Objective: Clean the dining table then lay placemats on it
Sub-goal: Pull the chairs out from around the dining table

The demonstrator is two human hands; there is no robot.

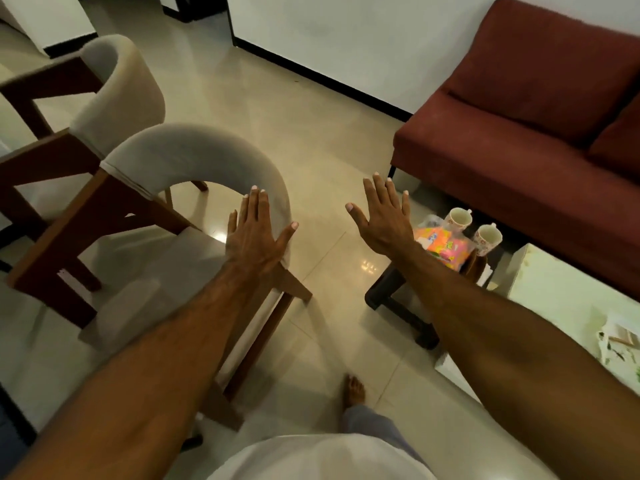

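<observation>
From the head camera, both bare arms stretch forward over a pale tiled floor point(311, 140). The left hand point(254, 233) has its fingers straight and slightly spread, and it lies over the curved grey padded back of the nearest chair point(194, 150); whether the palm actually presses on the padding cannot be told. That chair has a brown wooden frame and a light seat, and a second chair point(114, 88) of the same kind stands just beyond it toward the upper left. The right hand point(384, 216) is spread flat with its fingers apart, holding nothing, in the air above the floor between the chair and a low dark worktop point(398, 299).

At the far end of that low worktop two patterned mugs point(460, 220) stand side by side, just beside a bright orange and pink packet point(440, 244). Behind them a dark red sofa point(519, 109) runs along the white wall. A pale surface point(554, 299) with papers on it fills the right edge; whether this is the dining table cannot be told, and no placemat can be made out. One bare foot point(353, 393) stands on the tiles at the bottom.
</observation>
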